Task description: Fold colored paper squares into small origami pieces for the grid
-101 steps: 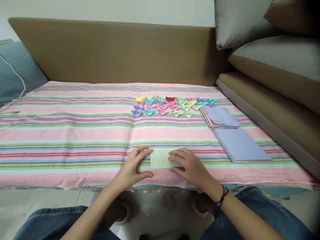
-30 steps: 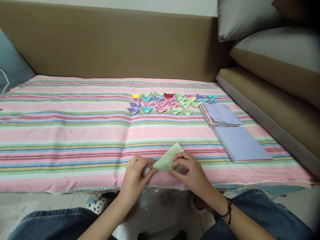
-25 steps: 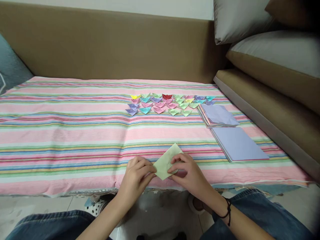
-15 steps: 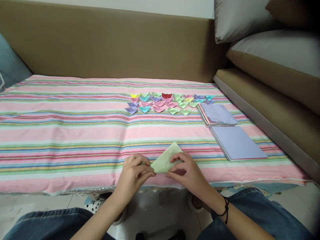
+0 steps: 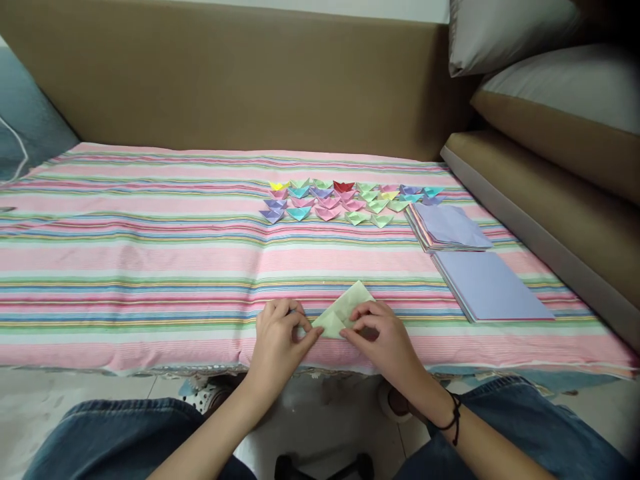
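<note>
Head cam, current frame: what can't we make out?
All in the head view:
- Green paper: its right part is covered by the right hand; its underside faces away.
- Slim object: cut off by the left edge, too small to identify.
- White cord: runs out past the left edge.
- Front paper stack: layers too thin to count.
- Top-right corner: too dark to read.

I've got even, moderate indoor light on the striped cloth (image 5: 175,260). Backrest (image 5: 240,80) darkens toward its right end; floor (image 5: 315,413) near me dim. Far-right corner black, edges wide-angle stretched. Green paper (image 5: 344,305) slightly soft.
</note>
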Motion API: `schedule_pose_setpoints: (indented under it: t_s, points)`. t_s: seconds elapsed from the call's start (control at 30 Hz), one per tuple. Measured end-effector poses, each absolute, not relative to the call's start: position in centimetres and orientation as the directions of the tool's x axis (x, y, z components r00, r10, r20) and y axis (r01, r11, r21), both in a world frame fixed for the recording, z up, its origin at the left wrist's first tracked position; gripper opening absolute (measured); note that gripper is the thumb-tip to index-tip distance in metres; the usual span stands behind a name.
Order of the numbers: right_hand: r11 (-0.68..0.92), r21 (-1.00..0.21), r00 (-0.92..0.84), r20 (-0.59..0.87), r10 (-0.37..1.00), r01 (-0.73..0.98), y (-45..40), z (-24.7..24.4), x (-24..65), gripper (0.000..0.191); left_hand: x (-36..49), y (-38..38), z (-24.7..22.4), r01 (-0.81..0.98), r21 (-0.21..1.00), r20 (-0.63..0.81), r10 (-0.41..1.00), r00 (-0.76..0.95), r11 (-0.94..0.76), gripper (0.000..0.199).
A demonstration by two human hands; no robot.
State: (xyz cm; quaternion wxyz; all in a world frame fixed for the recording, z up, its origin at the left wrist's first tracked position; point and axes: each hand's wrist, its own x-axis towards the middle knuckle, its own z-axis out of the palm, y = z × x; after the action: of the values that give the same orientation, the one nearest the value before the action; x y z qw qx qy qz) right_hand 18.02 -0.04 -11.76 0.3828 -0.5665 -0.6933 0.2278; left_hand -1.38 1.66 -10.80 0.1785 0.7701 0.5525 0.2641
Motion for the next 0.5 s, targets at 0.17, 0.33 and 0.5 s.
schedule_pose_setpoints:
  t_s: [0.17, 0.33, 0.5]
  points:
    - [0.250, -0.728, -0.054, 0.281, 0.958, 0.638, 0.07, -11.81, 17.88, 0.022, -1.19, 1.41, -10.57, 0.759, 0.574, 0.210, 0.951, 0.225, -0.307, 0.019]
    - [0.228, -0.715, -0.045, 0.266, 0.963, 0.661, 0.37, -11.73, 17.73, 0.023, -0.93, 1.32, -10.53, 0.772, 0.562, 0.218, 0.953, 0.209, -0.297, 0.018]
    - [0.197, -0.694, -0.048, 0.228, 0.972, 0.693, 0.64, -11.37, 17.54, 0.027, -0.71, 1.23, -10.35, 0.790, 0.541, 0.219, 0.955, 0.198, -0.288, 0.019]
